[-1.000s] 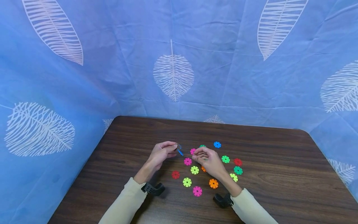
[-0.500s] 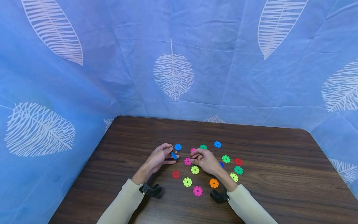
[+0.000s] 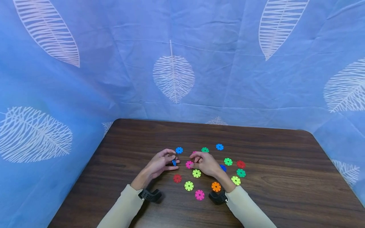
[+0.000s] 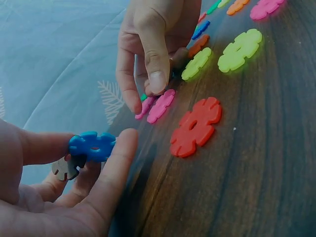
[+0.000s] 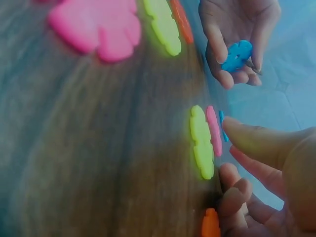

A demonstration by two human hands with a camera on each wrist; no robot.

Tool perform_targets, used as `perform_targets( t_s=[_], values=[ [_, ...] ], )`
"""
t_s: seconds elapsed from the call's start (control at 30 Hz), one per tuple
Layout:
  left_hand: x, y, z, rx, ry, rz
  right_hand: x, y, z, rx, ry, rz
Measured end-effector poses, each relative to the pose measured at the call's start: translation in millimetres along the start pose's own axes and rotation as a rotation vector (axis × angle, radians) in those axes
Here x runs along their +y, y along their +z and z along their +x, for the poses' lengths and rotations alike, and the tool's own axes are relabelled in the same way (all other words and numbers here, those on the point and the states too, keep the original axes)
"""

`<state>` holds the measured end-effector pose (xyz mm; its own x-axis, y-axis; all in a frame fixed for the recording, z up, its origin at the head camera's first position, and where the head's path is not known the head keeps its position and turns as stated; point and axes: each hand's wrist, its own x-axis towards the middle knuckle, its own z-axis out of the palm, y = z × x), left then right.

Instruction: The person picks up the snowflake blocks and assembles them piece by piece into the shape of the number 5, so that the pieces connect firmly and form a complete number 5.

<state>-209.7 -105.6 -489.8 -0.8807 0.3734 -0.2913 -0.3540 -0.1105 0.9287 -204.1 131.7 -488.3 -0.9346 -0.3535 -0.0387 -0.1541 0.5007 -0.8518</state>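
My left hand (image 3: pixel 156 164) pinches a blue notched disc (image 4: pixel 93 146) between thumb and fingers, a little above the table. Beside that disc, in the left wrist view, a pale grey notched piece (image 4: pixel 60 168) sits among the fingers; whether the two are joined I cannot tell. My right hand (image 3: pixel 209 164) hovers with relaxed fingers over the scattered discs, and nothing shows between thumb and fingertips. Its thumb overlaps a pink disc (image 3: pixel 188 164) in the head view, but contact is unclear. Another blue disc (image 3: pixel 179 150) lies flat just beyond the left fingertips.
Several notched discs lie around the hands, among them a red disc (image 3: pixel 177 178), a yellow disc (image 3: pixel 189 186), an orange disc (image 3: pixel 216 186) and a green disc (image 3: pixel 228 161). The dark wooden table (image 3: pixel 285 171) meets a blue leaf-patterned cloth (image 3: pixel 211 82) behind.
My left hand has drawn back leftward and down with the held disc, uncovering the blue disc on the table. My right hand has shifted left, revealing a dark blue disc and covering an orange one.
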Motion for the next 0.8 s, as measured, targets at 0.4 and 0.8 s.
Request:
perform_targets(
  t_s=[0.4,0.8],
  values=[
    [-0.5,-0.1,-0.1,0.081,0.006,0.011,-2.9,6.8,-2.0,0.067,0.026,-0.066],
    [0.0,-2.0,-1.5,0.046,0.038,0.070,-3.8,7.9,-1.8,0.060,0.043,-0.062]
  ],
)
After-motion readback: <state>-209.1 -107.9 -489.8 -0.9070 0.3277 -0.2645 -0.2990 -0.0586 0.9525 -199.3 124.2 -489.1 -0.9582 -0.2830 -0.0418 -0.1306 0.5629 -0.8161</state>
